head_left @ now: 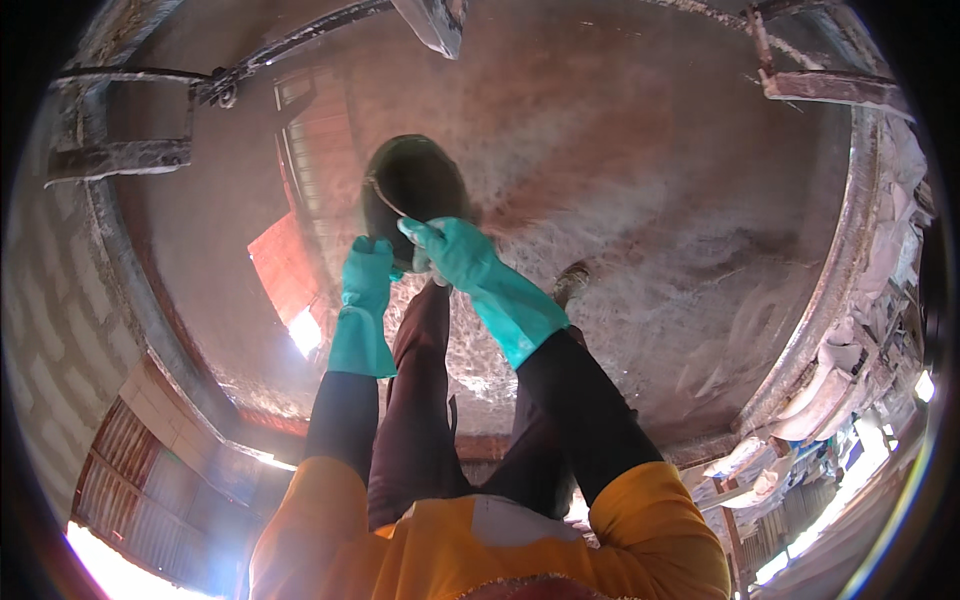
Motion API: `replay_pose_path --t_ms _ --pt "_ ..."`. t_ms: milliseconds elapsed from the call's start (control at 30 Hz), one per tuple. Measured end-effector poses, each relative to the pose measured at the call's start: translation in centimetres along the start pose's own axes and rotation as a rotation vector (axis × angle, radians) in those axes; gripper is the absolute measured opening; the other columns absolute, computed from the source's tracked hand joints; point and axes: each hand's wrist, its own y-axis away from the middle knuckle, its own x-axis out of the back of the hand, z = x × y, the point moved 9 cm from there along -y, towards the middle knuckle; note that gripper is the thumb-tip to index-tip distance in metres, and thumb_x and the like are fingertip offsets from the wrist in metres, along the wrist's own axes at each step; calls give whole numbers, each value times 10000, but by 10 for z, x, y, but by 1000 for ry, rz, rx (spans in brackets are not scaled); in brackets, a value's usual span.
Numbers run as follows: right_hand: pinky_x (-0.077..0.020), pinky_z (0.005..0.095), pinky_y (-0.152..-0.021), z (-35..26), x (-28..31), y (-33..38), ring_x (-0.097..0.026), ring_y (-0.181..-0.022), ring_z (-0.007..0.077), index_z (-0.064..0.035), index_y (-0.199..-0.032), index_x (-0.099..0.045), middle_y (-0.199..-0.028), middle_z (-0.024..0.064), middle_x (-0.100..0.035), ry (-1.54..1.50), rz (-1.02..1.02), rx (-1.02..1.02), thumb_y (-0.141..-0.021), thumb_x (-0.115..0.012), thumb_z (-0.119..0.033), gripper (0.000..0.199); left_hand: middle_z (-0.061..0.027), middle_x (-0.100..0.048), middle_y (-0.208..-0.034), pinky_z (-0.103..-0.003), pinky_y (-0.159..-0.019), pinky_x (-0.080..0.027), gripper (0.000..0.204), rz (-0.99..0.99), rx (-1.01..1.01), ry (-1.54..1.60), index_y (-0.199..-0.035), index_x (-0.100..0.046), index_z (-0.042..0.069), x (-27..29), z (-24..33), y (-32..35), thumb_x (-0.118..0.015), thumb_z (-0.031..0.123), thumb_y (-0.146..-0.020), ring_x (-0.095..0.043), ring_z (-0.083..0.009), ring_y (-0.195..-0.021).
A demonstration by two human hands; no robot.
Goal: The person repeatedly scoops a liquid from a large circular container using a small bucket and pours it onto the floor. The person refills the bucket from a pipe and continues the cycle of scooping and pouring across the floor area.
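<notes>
A dark round bowl-like vessel (pixel 412 182) is held low over brownish, foamy liquid (pixel 640 200). Both my hands wear teal rubber gloves. My left hand (pixel 368 272) grips the vessel's lower left edge. My right hand (pixel 448 246) is closed over its lower rim, fingers curled on the edge. Black sleeves and an orange top show below the gloves. My legs, in dark maroon trousers (pixel 420 400), stand in the liquid, and one foot (pixel 572 281) shows just right of my right forearm. What is inside the vessel is too dark to make out.
I stand inside a large round vat with a metal rim (pixel 150 320) curving around me. Metal bars (pixel 120 155) cross it at the upper left and upper right (pixel 830 88). A grey block wall (pixel 50 330) lies left, and pale sacks (pixel 830 390) hang on the right rim.
</notes>
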Motion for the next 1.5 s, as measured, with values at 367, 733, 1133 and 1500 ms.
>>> replay_pose_path --t_ms 367,733,1133,1500 --pt "-399 302 -430 117 11 -218 -493 -439 119 -79 -642 -626 -557 35 -591 -523 -40 36 -931 -667 -485 500 -166 -719 -853 -418 -694 -530 246 233 46 -340 -928 -675 11 -83 -7 -160 -539 204 -859 -687 -302 -778" --pt "-389 280 -395 152 310 -182 -469 -437 107 -27 -1168 -710 -617 30 -544 -586 383 245 -945 -657 -357 401 -242 -685 -1040 -487 -853 -510 341 -94 -296 -296 -1033 -651 18 -282 123 -163 -597 329 -902 -650 -399 -1019" --pt "-314 278 -335 79 429 69 -450 -374 127 -21 -766 -610 -593 95 -601 -288 872 137 -878 -734 -387 403 -157 -698 -933 -419 -778 -536 573 -498 -437 -14 -1028 -680 -2 -422 237 -114 -745 529 -823 -680 -246 -865" --pt "-360 239 -413 198 441 310 -516 -464 96 -5 -890 -708 -618 63 -633 -376 1197 -9 -879 -731 -418 414 -204 -673 -1013 -476 -842 -520 776 -412 -848 -641 -1107 -628 -5 -493 280 127 -728 665 -728 -657 -374 -1019"
